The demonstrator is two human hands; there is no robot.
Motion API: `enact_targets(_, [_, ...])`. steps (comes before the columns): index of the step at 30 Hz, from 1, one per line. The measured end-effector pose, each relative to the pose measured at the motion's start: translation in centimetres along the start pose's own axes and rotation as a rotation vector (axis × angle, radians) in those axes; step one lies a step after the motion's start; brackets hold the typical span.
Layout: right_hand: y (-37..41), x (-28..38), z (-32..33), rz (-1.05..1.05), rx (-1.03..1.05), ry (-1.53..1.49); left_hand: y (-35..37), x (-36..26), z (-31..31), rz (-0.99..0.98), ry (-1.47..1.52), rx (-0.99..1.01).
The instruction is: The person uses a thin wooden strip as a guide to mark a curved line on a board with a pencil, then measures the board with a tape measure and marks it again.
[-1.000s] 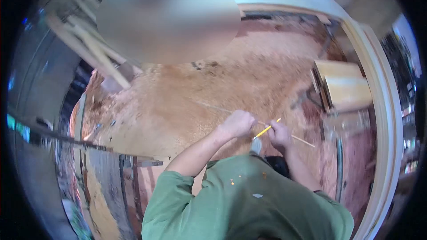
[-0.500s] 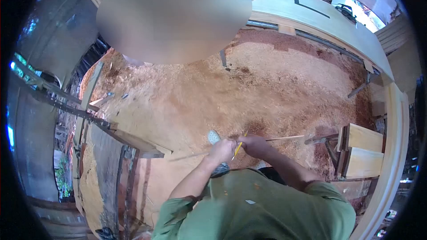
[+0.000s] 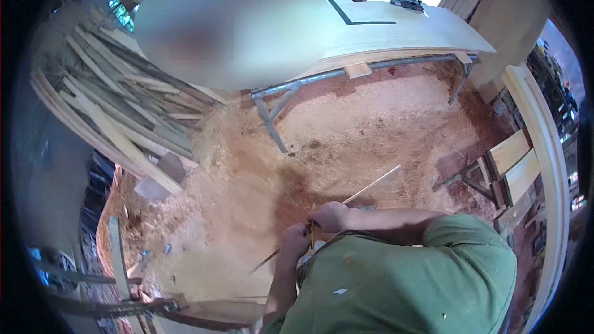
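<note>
A thin wooden strip [image 3: 378,182] runs slantwise through both hands in front of the green shirt. My left hand [image 3: 295,241] is closed around its lower left part, and the darker end sticks out below. Right beside it, my right hand [image 3: 330,216] is closed on the same strip, whose pale end points up and right over the floor. A yellow pencil [image 3: 312,235] shows between the two hands, near the fingers; which hand holds it is hard to tell.
Across the back stands a large pale board [image 3: 383,31] on metal legs, carrying a black square [image 3: 352,23] and a power tool [image 3: 408,2]. Long planks [image 3: 124,130] are piled at left. Stacked boards [image 3: 523,173] stand at right. Sawdust covers the ground.
The view has swung, bringing the plank pile into sight at left. Both hands remain on the strip, which now slants more steeply. The pencil sits lower between the hands.
</note>
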State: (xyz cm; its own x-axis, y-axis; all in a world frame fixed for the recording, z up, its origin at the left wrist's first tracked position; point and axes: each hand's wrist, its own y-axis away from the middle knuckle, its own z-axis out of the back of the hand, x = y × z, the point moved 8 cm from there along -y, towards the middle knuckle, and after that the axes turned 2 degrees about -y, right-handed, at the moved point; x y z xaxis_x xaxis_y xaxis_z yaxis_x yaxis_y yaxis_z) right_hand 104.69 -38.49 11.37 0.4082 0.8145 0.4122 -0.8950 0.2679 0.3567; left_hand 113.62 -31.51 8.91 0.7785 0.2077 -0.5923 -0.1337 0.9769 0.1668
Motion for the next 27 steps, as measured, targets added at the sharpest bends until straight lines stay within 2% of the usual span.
enact_targets(4, [-6.0,0.4,3.8,-0.015,-0.094,-0.019,-4.4,5.0,4.0,0.073,0.052,0.044])
enact_targets(7, [-13.5,-1.2,2.7,-0.037,-0.073,0.092,-7.0,7.6,7.5,0.058,-0.028,-0.058])
enact_targets(8, [-15.5,-1.2,2.7,-0.011,-0.066,0.08,-8.7,8.2,8.9,0.163,-0.015,0.042])
enact_targets(9, [-16.8,-0.9,4.9,0.028,-0.153,0.017,-10.0,9.4,10.0,0.264,-0.002,0.141])
enact_targets(10, [-18.3,-1.0,7.0,0.061,-0.244,-0.044,-11.3,12.0,10.6,0.278,-0.012,0.137])
enact_targets(12, [-22.9,-1.0,8.3,0.154,-0.323,-0.099,-14.3,16.8,13.0,0.128,0.001,-0.067])
enact_targets(15, [-30.5,-0.1,12.1,0.19,-0.22,-0.197,-17.3,19.6,19.9,0.088,-0.001,-0.132])
enact_targets(17, [-36.8,-0.1,12.8,0.303,-0.153,-0.235,-18.8,23.5,23.5,0.182,0.053,-0.167])
enact_targets(18, [-38.3,0.5,14.4,0.316,-0.145,-0.255,-18.6,25.7,25.4,0.259,0.111,-0.178])
enact_targets(20, [-40.7,0.5,19.4,0.277,-0.045,-0.132,-20.7,27.6,29.4,0.244,-0.016,-0.153])
enact_targets(24, [-47.6,-1.2,21.9,0.295,-0.073,-0.188,-27.3,29.5,32.4,0.224,0.03,-0.104])
enact_targets(27, [-52.1,-3.3,23.7,0.224,-0.155,-0.238,-33.8,32.4,33.4,0.019,-0.014,-0.089])
